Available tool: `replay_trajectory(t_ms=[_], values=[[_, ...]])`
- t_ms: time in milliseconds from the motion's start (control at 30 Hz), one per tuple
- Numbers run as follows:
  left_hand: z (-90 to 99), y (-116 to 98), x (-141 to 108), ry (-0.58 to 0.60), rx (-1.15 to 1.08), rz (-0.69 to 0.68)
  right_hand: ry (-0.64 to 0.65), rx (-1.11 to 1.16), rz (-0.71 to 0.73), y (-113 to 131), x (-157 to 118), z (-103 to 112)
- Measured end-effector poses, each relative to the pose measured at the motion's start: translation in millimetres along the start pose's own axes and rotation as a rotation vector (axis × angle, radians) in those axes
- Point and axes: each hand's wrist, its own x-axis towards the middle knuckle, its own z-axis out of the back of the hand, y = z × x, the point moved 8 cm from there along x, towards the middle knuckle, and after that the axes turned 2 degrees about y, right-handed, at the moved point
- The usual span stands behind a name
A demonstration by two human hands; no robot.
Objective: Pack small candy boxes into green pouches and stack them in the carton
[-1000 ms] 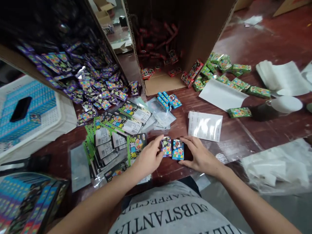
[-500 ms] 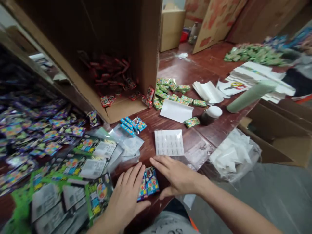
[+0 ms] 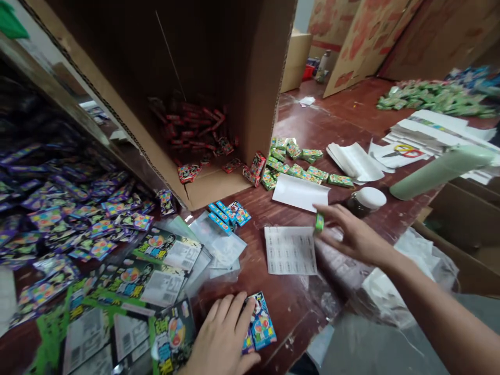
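My left hand (image 3: 222, 333) lies with its fingers stretched over a purple candy box (image 3: 247, 342), partly hiding it. Against that one rests a blue candy box (image 3: 262, 322), flat on the table near its front edge. My right hand (image 3: 347, 232) pinches a small green candy box (image 3: 319, 222) between thumb and fingers, just above the right edge of a white sticker sheet (image 3: 291, 251). Beyond the sheet lies a blank white paper (image 3: 300, 191). Several more blue boxes (image 3: 228, 214) sit in a small cluster on clear plastic bags (image 3: 219, 245).
A large cardboard box (image 3: 219, 192) on its side holds red packs (image 3: 195, 125). Purple packs (image 3: 89, 213) heap at left, above printed green-and-black bags (image 3: 133, 291). Green boxes (image 3: 297, 169), a white-lidded jar (image 3: 369, 199), scissors (image 3: 404, 151) and a green roll (image 3: 441, 172) stand rightward.
My right hand has left the blue box and moved forward and right, taking up the green box beside the jar. My left hand stays on the boxes. The camera view has shifted.
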Motion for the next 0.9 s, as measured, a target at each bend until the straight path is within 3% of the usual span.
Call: replay_trajectory(t_ms=[67, 133, 200, 300, 400, 467, 533, 667, 733, 800, 900], values=[[3.7, 1.2, -1.3, -0.026, 0.033, 0.018, 0.018, 0.151, 0.138, 60.5, -19.7, -20.5], [8.0, 3.5, -4.3, -0.052, 0.061, 0.033, 0.075, 0.075, 0.308, 116.9, -40.4, -53.1], [12.0, 7.2, -9.1, -0.069, 0.084, 0.041, 0.146, -0.038, 0.44, 152.9, -56.8, -86.3], [16.8, 15.9, -18.2, -0.072, 0.102, 0.048, 0.367, -0.109, 0.443, 161.5, -64.9, -118.4], [21.4, 21.8, -23.3, -0.069, 0.064, 0.038, 0.551, -0.185, 0.463, 152.3, -55.4, -116.0], [23.7, 20.0, -19.5, -0.068, 0.012, 0.033, 0.581, -0.188, 0.554, 149.7, -31.0, -100.3], [21.8, 12.8, -8.7, -0.038, -0.054, 0.034, 0.53, -0.173, 0.632, 145.0, 16.7, -80.3], [4.6, 0.8, 16.1, 0.115, -0.212, 0.135, 0.116, -0.427, 0.45, 108.4, 167.2, -33.6], [-2.4, 4.1, 16.7, 0.173, -0.254, 0.232, 0.03, -0.492, 0.406, 93.3, 222.7, -23.9], [-3.2, 7.9, 8.7, 0.202, -0.29, 0.263, 0.014, -0.458, 0.444, 86.4, 248.1, -26.1], [6.0, 8.2, -8.1, 0.218, -0.346, 0.165, 0.083, -0.359, 0.517, 85.3, 235.2, -47.0]])
